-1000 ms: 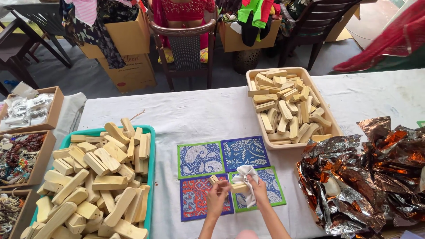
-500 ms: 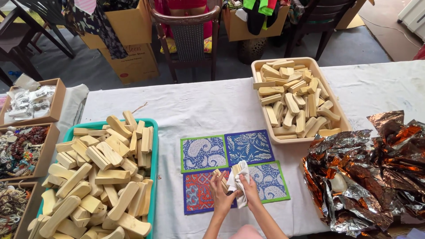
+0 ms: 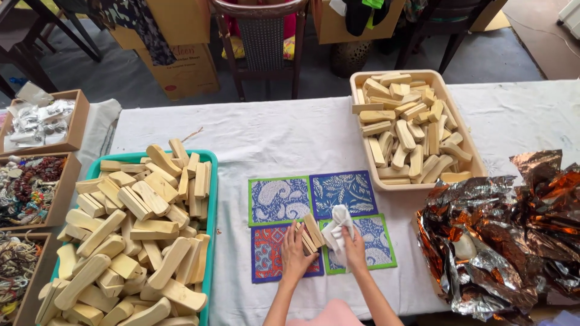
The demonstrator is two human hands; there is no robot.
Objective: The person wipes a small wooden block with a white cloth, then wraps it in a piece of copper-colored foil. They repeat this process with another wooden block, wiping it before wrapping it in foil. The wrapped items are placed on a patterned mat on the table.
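My left hand (image 3: 294, 253) holds a small wooden block (image 3: 312, 233) over four patterned coasters (image 3: 281, 199) laid out as a square on the white tablecloth. My right hand (image 3: 354, 247) grips a white cloth (image 3: 337, 227) and presses it against the block's right side. The hands are close together, over the two near coasters. A teal tray (image 3: 209, 229) heaped with pale wooden blocks sits to the left. A beige tray (image 3: 363, 142) of similar blocks stands at the back right.
Crumpled copper and silver foil (image 3: 513, 235) lies at the right. Shallow wooden boxes with small packets (image 3: 42, 121) and beads (image 3: 33, 187) line the left edge. Chairs (image 3: 263, 45) and cardboard boxes (image 3: 181, 54) stand beyond the table's far edge.
The view has shifted left and slightly closer. My hands stay together over the near coasters, the cloth still working against the block, which now points more to the left.
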